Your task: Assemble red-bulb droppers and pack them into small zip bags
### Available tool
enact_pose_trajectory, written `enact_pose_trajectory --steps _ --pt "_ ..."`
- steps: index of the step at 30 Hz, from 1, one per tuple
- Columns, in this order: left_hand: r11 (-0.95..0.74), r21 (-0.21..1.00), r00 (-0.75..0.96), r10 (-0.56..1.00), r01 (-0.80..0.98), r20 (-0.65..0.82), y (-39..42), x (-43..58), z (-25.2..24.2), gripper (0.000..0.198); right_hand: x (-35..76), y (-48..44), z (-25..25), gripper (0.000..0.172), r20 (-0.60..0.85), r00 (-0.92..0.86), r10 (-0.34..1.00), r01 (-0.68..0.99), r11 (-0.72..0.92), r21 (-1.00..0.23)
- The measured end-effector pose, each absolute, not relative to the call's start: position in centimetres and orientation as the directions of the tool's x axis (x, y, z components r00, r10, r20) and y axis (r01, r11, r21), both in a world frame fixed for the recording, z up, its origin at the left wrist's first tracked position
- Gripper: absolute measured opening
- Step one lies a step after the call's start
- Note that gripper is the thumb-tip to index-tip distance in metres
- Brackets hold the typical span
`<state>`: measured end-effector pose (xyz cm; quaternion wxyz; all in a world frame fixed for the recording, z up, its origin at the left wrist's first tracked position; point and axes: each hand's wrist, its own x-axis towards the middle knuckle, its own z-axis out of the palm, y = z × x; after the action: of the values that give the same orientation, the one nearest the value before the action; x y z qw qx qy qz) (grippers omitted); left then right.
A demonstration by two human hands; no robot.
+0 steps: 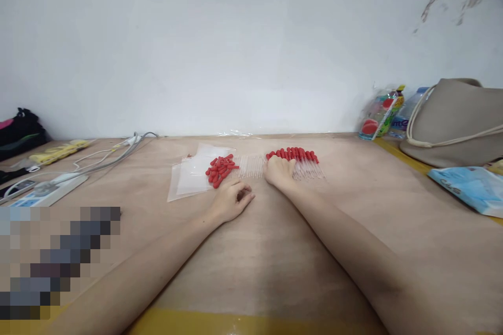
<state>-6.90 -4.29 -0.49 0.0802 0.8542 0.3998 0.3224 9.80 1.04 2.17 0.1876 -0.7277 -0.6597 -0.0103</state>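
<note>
My left hand (232,201) rests on the table with its fingers curled and a gap between thumb and forefinger; nothing shows in it. Just beyond it lies a loose pile of red rubber bulbs (220,168), partly on clear plastic bags (187,177). My right hand (278,170) is closed at the left end of a row of red-capped tubes (308,156); its fingertips and whatever they grip are hidden. Thin clear tubes (250,166) without caps lie side by side between the pile and my right hand.
A white power strip (53,192) with grey cables lies at the left, near a yellow item (58,152). Bottles (381,112), a taupe bag (459,123) and a blue packet (469,188) stand or lie at the right. A white wall (236,47) closes off the back.
</note>
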Motion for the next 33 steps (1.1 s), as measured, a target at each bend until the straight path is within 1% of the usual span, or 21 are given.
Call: enact_pose_trajectory --steps 3,6,8,12,16,18,21,24,27,30,33 --pt "-0.666 0.352 0.463 0.726 0.657 0.509 -4.1 -7.2 -0.4 0.012 10.5 -0.4 2.1 0.030 0.345 0.037 0.938 0.970 0.049 -0.238" --pt "-0.640 0.269 0.433 0.716 0.719 0.547 -3.9 -7.7 -0.2 0.011 12.1 -2.5 1.2 0.023 0.452 -0.164 0.877 0.952 0.261 -0.160" --pt "-0.595 0.226 0.386 0.720 0.771 0.577 -3.7 -7.9 0.0 0.012 13.5 -4.0 0.3 0.018 0.479 -0.282 0.831 0.912 0.387 -0.135" --pt "-0.460 0.174 0.253 0.722 0.871 0.644 -3.0 -8.4 0.5 0.011 16.5 -6.7 -0.8 0.012 0.514 -0.350 0.783 0.842 0.503 -0.193" --pt "-0.308 0.168 0.121 0.734 0.937 0.668 -1.2 -9.1 1.5 0.015 17.9 -7.8 -0.9 0.009 0.520 -0.366 0.772 0.799 0.547 -0.250" --pt "-0.260 0.176 0.091 0.763 0.949 0.640 0.1 -9.5 2.1 0.020 17.9 -7.8 -0.9 0.009 0.518 -0.372 0.770 0.791 0.555 -0.257" --pt "-0.240 0.190 0.092 0.816 0.952 0.571 1.8 -9.6 2.7 0.024 17.6 -7.6 -0.8 0.016 0.506 -0.391 0.769 0.781 0.568 -0.261" --pt "-0.237 0.196 0.099 0.840 0.952 0.534 2.9 -9.3 2.7 0.023 17.6 -7.5 -0.9 0.021 0.500 -0.396 0.770 0.776 0.572 -0.266" --pt "-0.244 0.197 0.104 0.836 0.950 0.538 3.6 -8.9 2.6 0.020 17.6 -7.4 -1.1 0.022 0.502 -0.399 0.767 0.762 0.582 -0.283" --pt "-0.306 0.172 0.141 0.776 0.936 0.614 3.7 -8.8 2.6 0.021 17.6 -7.4 -1.2 0.021 0.515 -0.406 0.755 0.743 0.600 -0.296" --pt "-0.418 0.096 0.237 0.672 0.903 0.701 3.2 -8.8 2.5 0.021 17.6 -7.3 -1.2 0.019 0.522 -0.417 0.744 0.727 0.618 -0.300"
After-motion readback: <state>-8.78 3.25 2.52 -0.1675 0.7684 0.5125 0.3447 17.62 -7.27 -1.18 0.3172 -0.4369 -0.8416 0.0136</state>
